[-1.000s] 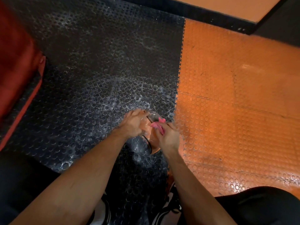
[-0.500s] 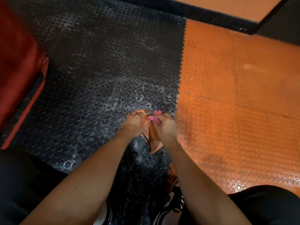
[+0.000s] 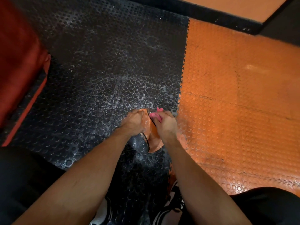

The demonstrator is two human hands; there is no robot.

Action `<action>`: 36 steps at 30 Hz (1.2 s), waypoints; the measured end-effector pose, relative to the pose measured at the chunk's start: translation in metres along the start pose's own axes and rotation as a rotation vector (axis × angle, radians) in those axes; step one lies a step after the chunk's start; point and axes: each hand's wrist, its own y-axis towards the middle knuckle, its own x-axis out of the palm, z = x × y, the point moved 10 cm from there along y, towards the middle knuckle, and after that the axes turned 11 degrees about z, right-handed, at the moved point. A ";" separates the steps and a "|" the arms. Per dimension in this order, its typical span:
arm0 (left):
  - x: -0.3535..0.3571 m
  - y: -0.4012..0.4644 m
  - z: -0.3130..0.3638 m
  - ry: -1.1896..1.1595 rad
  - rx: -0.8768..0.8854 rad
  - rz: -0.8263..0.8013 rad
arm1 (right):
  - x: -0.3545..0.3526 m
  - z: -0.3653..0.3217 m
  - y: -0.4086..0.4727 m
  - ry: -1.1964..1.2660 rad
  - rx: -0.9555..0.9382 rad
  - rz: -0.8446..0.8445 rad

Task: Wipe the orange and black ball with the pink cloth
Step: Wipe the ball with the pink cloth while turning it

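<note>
A: Starting at the bottom of the frame, what's nearest?

B: Dark trousers are filling both lower corners, and a black-and-white shoe is showing at bottom centre. Two bare forearms are reaching up from there toward the middle of the frame.

A: And the ball?

B: The orange and black ball is sitting just below centre, right on the seam where the black studded mat is meeting the orange studded mat — its colours are nearly blending into both. The left hand is cupping the ball's left side, fingers curled over the top, which I'd judge is steadying it so it isn't rolling under the rubbing.

A: The cloth?

B: The right hand is gripping the pink cloth bunched in its fingers and pressing it on the ball's upper right. Only a small pink fold is poking out; the rest is hidden under the hand.

A: Anything getting in the way?

B: Mostly the hands themselves — they're covering much of the ball. A red padded block is lying well apart at the left edge, and a black-edged orange platform is running across the top right, far off
</note>
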 end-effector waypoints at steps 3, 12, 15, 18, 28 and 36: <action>-0.007 0.004 0.000 -0.063 0.047 0.050 | 0.007 -0.018 -0.022 0.029 -0.134 -0.064; 0.000 0.008 -0.007 -0.069 0.006 -0.039 | -0.020 0.030 -0.037 0.018 0.042 0.014; 0.000 0.005 0.001 -0.055 0.036 -0.033 | -0.014 0.025 -0.011 0.002 0.064 0.037; -0.005 0.005 0.010 -0.054 0.092 -0.036 | -0.003 0.006 0.003 0.011 0.000 -0.003; -0.005 0.007 -0.003 -0.076 -0.015 -0.161 | -0.012 0.024 -0.050 0.087 -0.003 0.011; -0.005 0.005 0.011 -0.021 0.076 -0.113 | -0.001 0.020 -0.004 0.042 0.064 0.026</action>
